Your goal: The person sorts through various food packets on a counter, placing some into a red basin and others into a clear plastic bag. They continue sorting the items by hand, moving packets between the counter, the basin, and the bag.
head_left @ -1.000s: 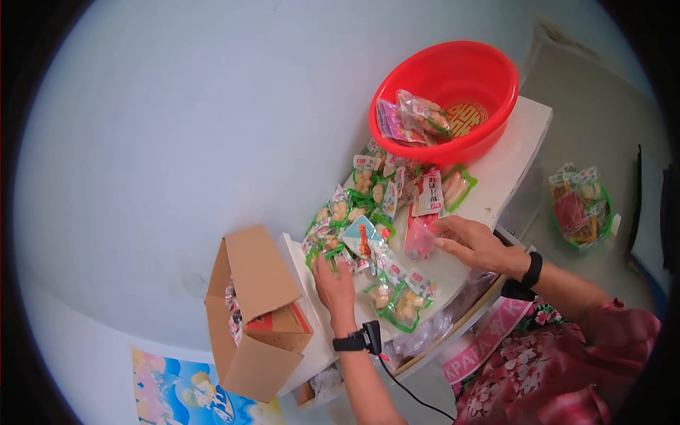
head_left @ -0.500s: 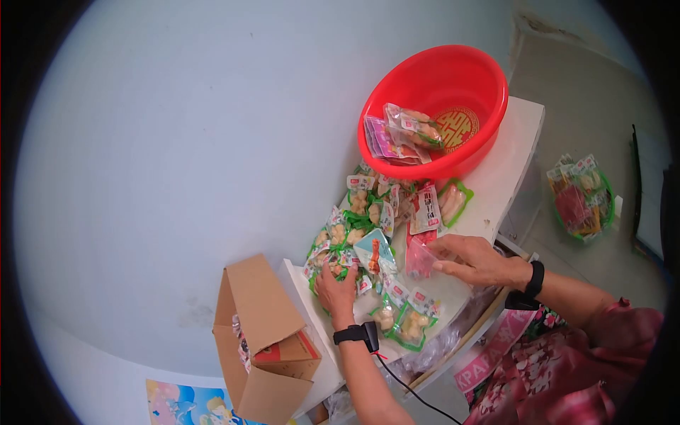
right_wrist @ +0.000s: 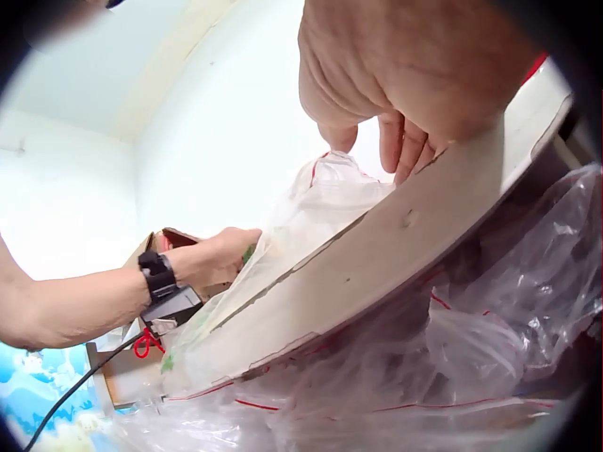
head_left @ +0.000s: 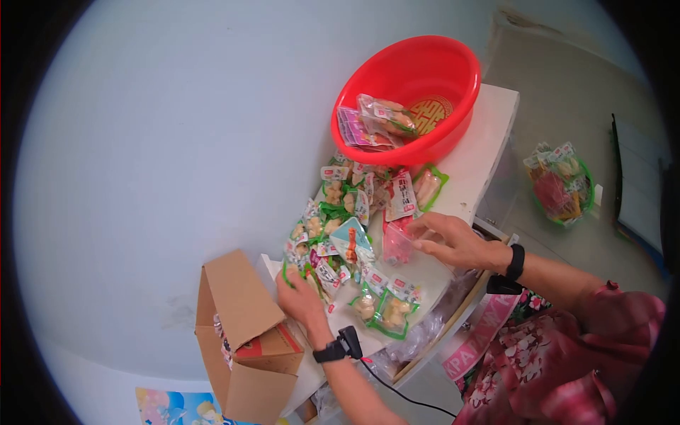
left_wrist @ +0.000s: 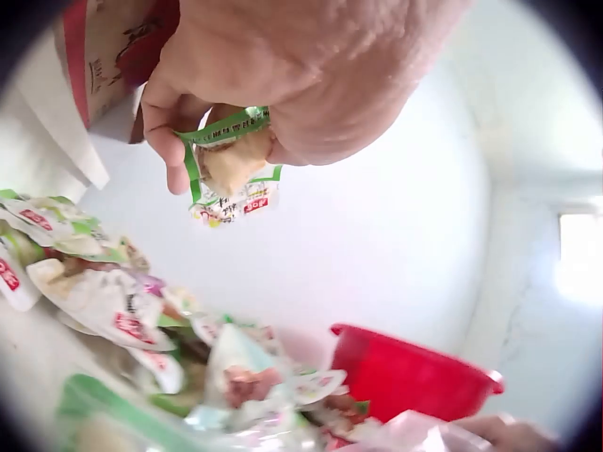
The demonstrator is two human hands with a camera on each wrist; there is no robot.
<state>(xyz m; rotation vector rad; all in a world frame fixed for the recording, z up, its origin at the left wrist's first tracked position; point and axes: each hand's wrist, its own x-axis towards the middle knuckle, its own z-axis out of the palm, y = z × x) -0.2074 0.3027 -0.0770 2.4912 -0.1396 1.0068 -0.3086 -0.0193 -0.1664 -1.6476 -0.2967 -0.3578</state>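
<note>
In the left wrist view the left hand [left_wrist: 283, 75] pinches a green-edged snack packet [left_wrist: 234, 168] between thumb and fingers, lifted beside the heap. The head view has that left hand [head_left: 301, 301] at the heap's left end, near the cardboard box. The right hand [head_left: 457, 241] holds the edge of a clear plastic bag [head_left: 398, 244]; in the right wrist view the bag [right_wrist: 325, 202] hangs below the fingers of the right hand [right_wrist: 415, 75]. Between the hands lie many packets [head_left: 352, 241], with two green-edged ones [head_left: 393, 312] nearer the person.
A red basin [head_left: 453, 134] holding several packets stands at the table's far end. An open cardboard box [head_left: 241, 294] is at the left. Clear bags [right_wrist: 490, 330] fill an open drawer under the tabletop [head_left: 489, 134]. A green-rimmed basket [head_left: 591, 188] of packets sits on the floor.
The left hand has drawn back from the heap toward the box, a green-edged packet now in its fingers. The right hand keeps the clear bag in about the same place. The head view has shifted.
</note>
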